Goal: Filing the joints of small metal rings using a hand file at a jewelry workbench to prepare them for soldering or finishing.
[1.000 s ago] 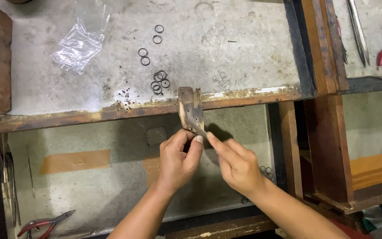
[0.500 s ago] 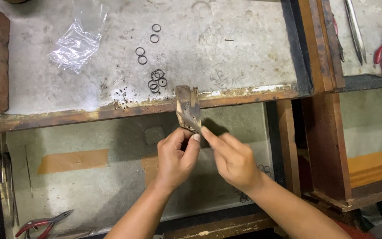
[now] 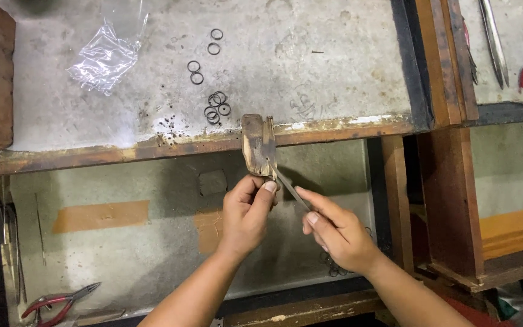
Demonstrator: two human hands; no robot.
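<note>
- Your left hand (image 3: 246,212) pinches something small, too small to identify, against the wooden bench peg (image 3: 259,145) at the desk (image 3: 334,54) edge.
- Your right hand (image 3: 334,233) grips a thin metal file (image 3: 290,189), tip at the peg.
- Small metal rings (image 3: 215,106) lie on the desk just behind the peg.

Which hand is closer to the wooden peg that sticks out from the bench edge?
Left. The left hand is just below the wooden peg, its fingers at the peg's lower end. The right hand is further down and to the right, holding a thin metal tool.

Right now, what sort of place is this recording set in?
Probably a small jewellery or metalwork bench: a wooden bench peg juts from the worn worktop, small metal rings lie loose, and red-handled pliers sit in the tray below.
</note>
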